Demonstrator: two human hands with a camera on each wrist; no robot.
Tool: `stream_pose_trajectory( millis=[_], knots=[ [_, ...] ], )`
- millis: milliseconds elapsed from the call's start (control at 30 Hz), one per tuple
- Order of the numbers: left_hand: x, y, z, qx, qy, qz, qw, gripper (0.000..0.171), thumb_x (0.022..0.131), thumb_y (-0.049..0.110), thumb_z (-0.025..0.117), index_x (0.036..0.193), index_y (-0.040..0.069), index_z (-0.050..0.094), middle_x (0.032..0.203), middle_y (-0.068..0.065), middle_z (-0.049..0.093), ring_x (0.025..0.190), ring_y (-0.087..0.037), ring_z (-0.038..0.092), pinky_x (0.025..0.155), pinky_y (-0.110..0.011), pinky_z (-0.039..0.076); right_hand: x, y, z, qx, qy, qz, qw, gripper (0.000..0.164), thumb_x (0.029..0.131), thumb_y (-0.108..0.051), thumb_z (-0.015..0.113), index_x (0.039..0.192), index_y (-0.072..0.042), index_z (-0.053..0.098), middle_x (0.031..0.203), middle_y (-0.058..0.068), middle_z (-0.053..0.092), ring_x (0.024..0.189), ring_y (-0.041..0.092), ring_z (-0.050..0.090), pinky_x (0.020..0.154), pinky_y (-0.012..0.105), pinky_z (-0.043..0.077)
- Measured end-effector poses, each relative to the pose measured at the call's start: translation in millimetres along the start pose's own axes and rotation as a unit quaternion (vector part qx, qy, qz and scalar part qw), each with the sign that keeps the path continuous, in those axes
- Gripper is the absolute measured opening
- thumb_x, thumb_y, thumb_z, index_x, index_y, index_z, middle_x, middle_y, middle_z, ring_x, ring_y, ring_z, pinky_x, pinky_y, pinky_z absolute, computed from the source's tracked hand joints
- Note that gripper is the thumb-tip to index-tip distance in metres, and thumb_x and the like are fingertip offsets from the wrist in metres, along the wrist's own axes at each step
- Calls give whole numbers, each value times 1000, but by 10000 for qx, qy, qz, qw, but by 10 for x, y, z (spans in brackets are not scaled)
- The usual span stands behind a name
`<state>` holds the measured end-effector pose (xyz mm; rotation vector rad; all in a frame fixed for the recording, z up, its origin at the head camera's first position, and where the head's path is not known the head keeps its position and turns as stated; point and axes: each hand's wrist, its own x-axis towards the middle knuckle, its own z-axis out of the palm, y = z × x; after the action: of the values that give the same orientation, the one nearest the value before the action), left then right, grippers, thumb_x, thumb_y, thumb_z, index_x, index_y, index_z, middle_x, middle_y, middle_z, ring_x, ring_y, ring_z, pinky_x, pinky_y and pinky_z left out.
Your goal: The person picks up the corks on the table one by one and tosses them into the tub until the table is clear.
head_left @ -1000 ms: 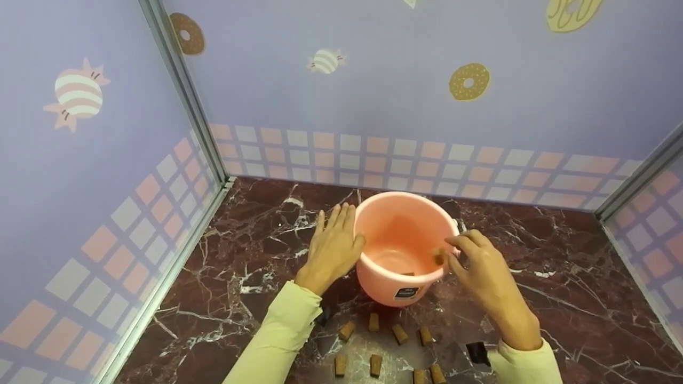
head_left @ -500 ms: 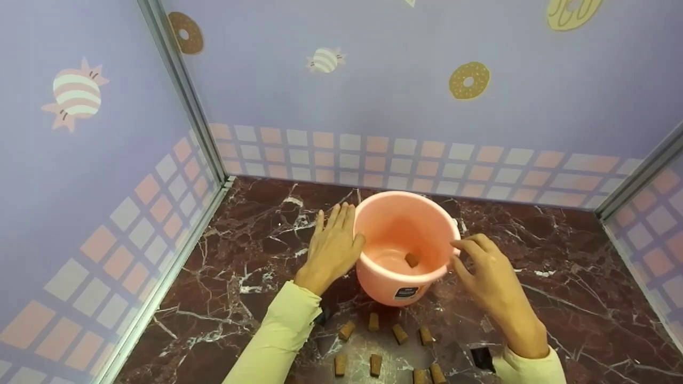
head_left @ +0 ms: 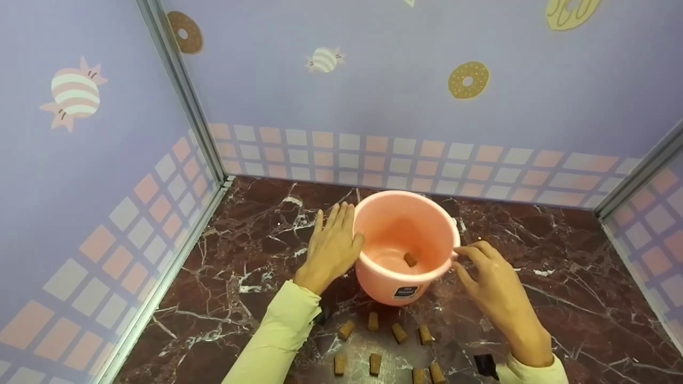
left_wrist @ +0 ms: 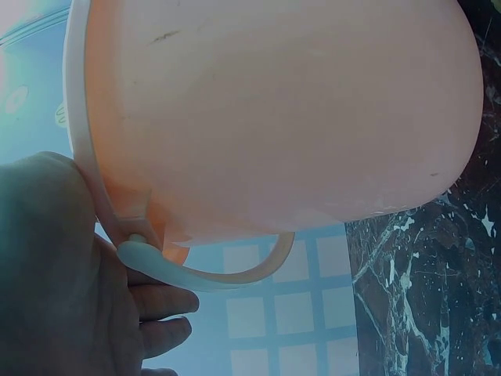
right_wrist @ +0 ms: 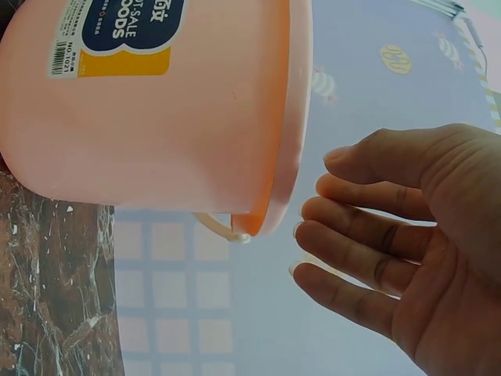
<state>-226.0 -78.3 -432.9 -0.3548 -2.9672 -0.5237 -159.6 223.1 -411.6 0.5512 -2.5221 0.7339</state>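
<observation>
The left hand (head_left: 332, 248), fingers straight, touched the bucket (head_left: 373, 278) at nine o'clock, the right hand (head_left: 496, 285), empty and loosely spread, hung near four, and the corks (head_left: 375, 365) at six were probably light, firm, unslippery, best pinched by their sides.

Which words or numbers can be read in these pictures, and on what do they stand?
"T-SALE": label on the pink bucket, start cut off.
"OODS": same label, likewise cut.
"NO.1021": same label, beside the barcode.
Chinese characters, same label: partly cut or too small.
Head view: label too blurred.
</observation>
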Motion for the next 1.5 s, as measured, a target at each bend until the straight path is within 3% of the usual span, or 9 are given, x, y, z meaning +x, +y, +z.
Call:
stream_pose_trajectory(
  millis=[233,567,867,1267,1500],
  knots=[
    [-13,0,4,-105,120,45,9999,69,110,38,33,166,-1,26,172,-17,24,161,-32,17,130,-52,-2,-47,7,-10,-7,9,8,10000,27,88,1,85,113,1,77,106,10,68,90,25,68,78,49,61],
    [-14,4,4,-135,152,59,9998,68,110,38,35,165,-2,27,172,-17,25,161,-32,18,130,-54,-1,-105,22,-1,-12,85,-184,9998,26,85,5,85,110,1,77,105,10,70,96,32,70,84,52,60],
    [-14,7,0,-117,168,67,9998,68,110,37,35,166,-1,26,171,-17,25,160,-33,18,130,-54,-1,-156,20,14,-53,-61,-21,10000,26,87,3,84,112,-3,77,107,8,71,95,31,72,80,51,61],
    [-16,0,-3,-139,103,18,9998,69,110,39,35,166,-1,25,172,-16,23,161,-32,16,130,-53,-3,-215,5,26,-137,-94,54,9998,28,88,0,85,114,-6,78,107,4,70,77,14,59,65,41,54],
    [-7,7,-11,-52,9,-7,10000,69,111,40,33,167,0,22,173,-15,20,161,-31,14,129,-52,-5,-268,28,41,-137,-25,58,9999,29,86,2,86,113,-4,78,105,7,71,80,15,63,70,42,58]
  ],
)
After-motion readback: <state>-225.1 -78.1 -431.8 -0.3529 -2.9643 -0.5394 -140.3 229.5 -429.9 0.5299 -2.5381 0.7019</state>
